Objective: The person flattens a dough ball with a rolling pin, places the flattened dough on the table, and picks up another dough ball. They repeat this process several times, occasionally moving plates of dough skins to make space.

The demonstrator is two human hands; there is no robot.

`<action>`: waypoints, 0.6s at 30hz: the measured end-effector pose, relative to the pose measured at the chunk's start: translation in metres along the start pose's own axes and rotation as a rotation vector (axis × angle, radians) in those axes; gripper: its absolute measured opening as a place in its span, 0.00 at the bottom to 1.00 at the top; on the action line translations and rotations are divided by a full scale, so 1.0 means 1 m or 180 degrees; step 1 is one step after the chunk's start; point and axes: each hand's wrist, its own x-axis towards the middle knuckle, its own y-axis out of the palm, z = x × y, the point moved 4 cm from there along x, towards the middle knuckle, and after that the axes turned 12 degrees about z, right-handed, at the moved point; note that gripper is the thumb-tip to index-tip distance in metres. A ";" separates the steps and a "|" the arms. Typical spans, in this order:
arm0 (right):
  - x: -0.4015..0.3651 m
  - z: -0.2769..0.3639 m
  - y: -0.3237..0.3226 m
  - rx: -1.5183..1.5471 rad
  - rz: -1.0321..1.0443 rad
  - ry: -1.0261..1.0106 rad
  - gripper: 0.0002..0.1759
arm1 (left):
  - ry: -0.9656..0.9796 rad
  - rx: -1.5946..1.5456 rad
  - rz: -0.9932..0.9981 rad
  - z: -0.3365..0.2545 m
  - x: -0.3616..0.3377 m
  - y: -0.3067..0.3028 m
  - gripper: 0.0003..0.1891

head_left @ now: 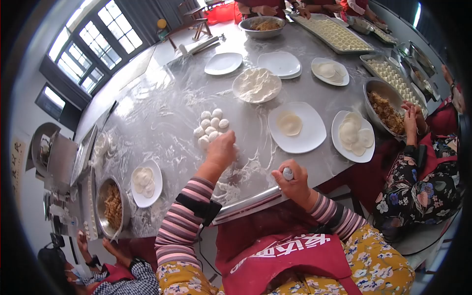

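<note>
My left hand point(221, 151) is over the floury steel table, just below a cluster of small white dough balls point(210, 126). Its fingers are curled in and their tips are hidden, so what they hold cannot be seen. Near the table's front edge, my right hand point(297, 183) is wrapped round a rolling pin point(288, 173), whose rounded grey end sticks up between thumb and fingers. Above that hand is a square white plate point(307, 137) with a flat round dough wrapper point(288, 123) on it. A bowl of flour point(256, 85) sits beyond the dough balls.
White plates with wrappers stand right point(366, 153) and left point(156, 189). Bowls of filling point(372, 87) point(124, 216) are beside co-workers on both sides. Trays of shaped dumplings point(334, 34) line the far right. More plates point(223, 64) lie at the back.
</note>
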 end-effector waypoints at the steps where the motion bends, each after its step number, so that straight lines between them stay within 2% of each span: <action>1: -0.002 0.000 0.002 0.0024 0.0055 0.0011 0.13 | -0.0053 -0.0030 0.0010 0.000 -0.009 0.009 0.12; 3: 0.000 -0.001 0.001 -0.0003 0.0042 0.0018 0.13 | 0.0090 -0.2054 0.0609 -0.001 -0.029 0.033 0.11; 4: 0.006 -0.001 0.002 -0.0013 0.0092 0.0006 0.13 | 0.0051 -0.2069 0.0582 -0.002 -0.038 0.038 0.11; 6: 0.024 -0.001 0.009 -0.0061 0.0069 -0.0153 0.13 | -0.0212 -0.2309 0.0912 -0.003 -0.052 0.051 0.11; 8: 0.044 -0.006 0.019 -0.0123 0.0023 -0.0297 0.13 | -0.0176 -0.2269 0.0847 -0.003 -0.055 0.051 0.10; 10: 0.054 -0.024 0.031 -0.0174 -0.0104 -0.0167 0.13 | -0.0107 -0.2246 0.0813 -0.005 -0.059 0.053 0.10; 13: 0.041 -0.027 0.028 -0.0118 0.0048 0.0133 0.12 | -0.0008 -0.1747 0.0685 -0.002 -0.064 0.053 0.06; 15: 0.023 -0.015 0.017 -0.0373 -0.0276 -0.0325 0.12 | 0.0033 -0.1576 0.0593 0.001 -0.064 0.050 0.06; 17: 0.019 -0.014 0.015 -0.0389 -0.0179 -0.0139 0.12 | -0.0450 -0.2246 0.0567 0.004 -0.071 0.059 0.05; 18: 0.018 -0.015 0.019 -0.0389 -0.0179 -0.0075 0.12 | -0.0260 -0.2228 0.0709 0.002 -0.068 0.066 0.05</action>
